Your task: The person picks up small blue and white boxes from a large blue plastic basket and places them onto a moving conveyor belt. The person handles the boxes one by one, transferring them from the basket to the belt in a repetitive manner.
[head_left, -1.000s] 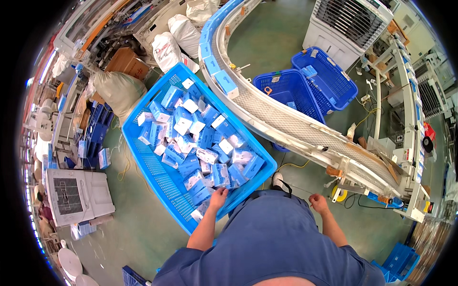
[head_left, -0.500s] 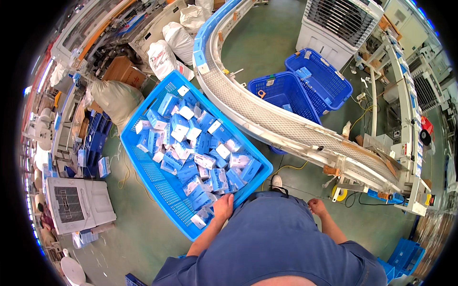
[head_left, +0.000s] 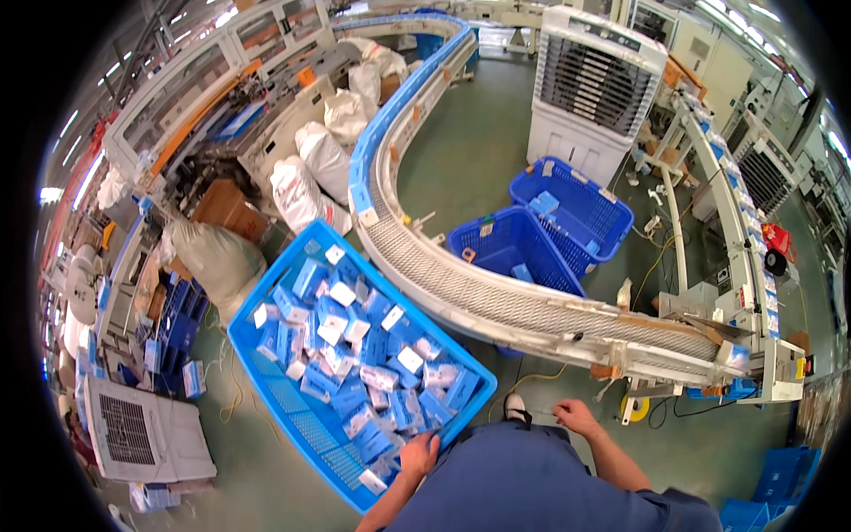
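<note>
A large light-blue plastic basket (head_left: 295,448) stands in front of me to the left. Many small blue-and-white cartons (head_left: 379,377) lie jumbled in it, and its near-left part shows bare mesh bottom. My left hand (head_left: 419,453) is at the basket's near right rim, fingers curled over it beside the cartons. My right hand (head_left: 578,417) hangs in the air right of my body, fingers loosely bent and apart, holding nothing. Past both hands runs a curved conveyor (head_left: 461,275) with a mesh belt.
Two dark-blue baskets (head_left: 581,191) with a few cartons stand behind the conveyor, near a white air cooler (head_left: 592,80). White sacks (head_left: 297,191) lie beyond my basket. Another cooler (head_left: 146,434) is at left. A yellow cable (head_left: 532,379) crosses the floor by my shoe (head_left: 513,406).
The view has tilted up, so the basket and conveyor sit lower in it. My right hand has come forward and left, away from my side. My left hand stays at the rim.
</note>
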A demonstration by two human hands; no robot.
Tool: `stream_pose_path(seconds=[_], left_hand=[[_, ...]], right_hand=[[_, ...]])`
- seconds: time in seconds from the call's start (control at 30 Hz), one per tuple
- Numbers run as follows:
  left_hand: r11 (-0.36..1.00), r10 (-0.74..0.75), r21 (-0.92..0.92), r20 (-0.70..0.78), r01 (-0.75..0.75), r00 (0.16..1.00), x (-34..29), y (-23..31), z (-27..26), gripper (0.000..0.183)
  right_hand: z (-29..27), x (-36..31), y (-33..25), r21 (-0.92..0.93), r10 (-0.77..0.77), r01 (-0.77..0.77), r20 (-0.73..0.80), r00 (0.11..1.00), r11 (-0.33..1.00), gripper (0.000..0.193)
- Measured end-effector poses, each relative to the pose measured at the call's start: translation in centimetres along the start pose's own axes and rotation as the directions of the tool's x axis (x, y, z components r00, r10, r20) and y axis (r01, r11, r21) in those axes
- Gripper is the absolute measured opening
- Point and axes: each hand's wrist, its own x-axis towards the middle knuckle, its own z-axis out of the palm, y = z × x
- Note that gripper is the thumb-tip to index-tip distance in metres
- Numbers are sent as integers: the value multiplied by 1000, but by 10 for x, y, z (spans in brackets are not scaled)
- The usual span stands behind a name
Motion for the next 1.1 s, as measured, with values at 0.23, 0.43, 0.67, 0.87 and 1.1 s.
stream_pose_path(seconds=[0.23, 0.43, 0.67, 0.87, 1.1], left_hand=[[997, -51, 67, 51, 47, 997, 4, 4, -2, 42], [972, 89, 229, -168, -49, 982, -11, -77, 65, 41], [998, 3, 57, -60, 1, 998, 1, 15, -5, 38], [997, -22, 78, -78, 28, 997, 2, 7, 5, 38], [986, 42, 155, 102, -58, 994, -2, -38, 15, 44]], right_hand=[[-15, -22, -302, 590, -720, 509, 187, 669, 626, 26], [-26, -140, -452, 965, -986, 216, 161, -30, 151, 46], [38, -203, -479, 742, -758, -502, -610, -230, -444, 49], [25, -220, -463, 729, -813, -538, -567, -129, -423, 48], [-2, -196, -476, 842, -759, -417, -510, -404, -343, 52]])
